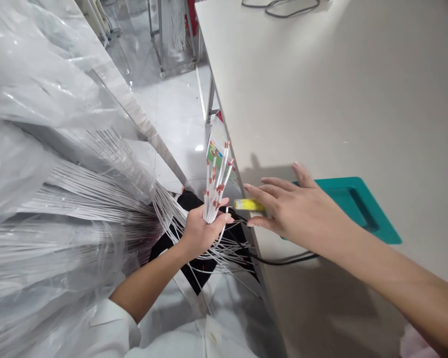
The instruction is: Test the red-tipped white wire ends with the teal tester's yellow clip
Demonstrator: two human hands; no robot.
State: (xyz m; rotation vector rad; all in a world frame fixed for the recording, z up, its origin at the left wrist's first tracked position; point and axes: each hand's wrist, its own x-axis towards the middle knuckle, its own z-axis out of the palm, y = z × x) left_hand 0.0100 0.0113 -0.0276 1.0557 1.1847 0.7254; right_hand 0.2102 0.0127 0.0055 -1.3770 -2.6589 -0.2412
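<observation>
My left hand (pixel 199 232) is closed around a bunch of thin white wires (pixel 215 186) with reddish metal ends that point upward, held just off the table's left edge. My right hand (pixel 287 206) lies over the table edge with fingers stretched toward the bunch. A small yellow object (pixel 246 204) shows under those fingers; whether they grip it is unclear. A black cable (pixel 283 259) runs out from below that hand along the table edge.
A teal tray (pixel 362 206) sits on the pale table (pixel 339 99) behind my right hand. Large bundles of white wires in clear plastic (pixel 59 189) fill the left. A dark cable (pixel 280 7) lies at the table's far end. A metal rack (pixel 171 44) stands on the floor.
</observation>
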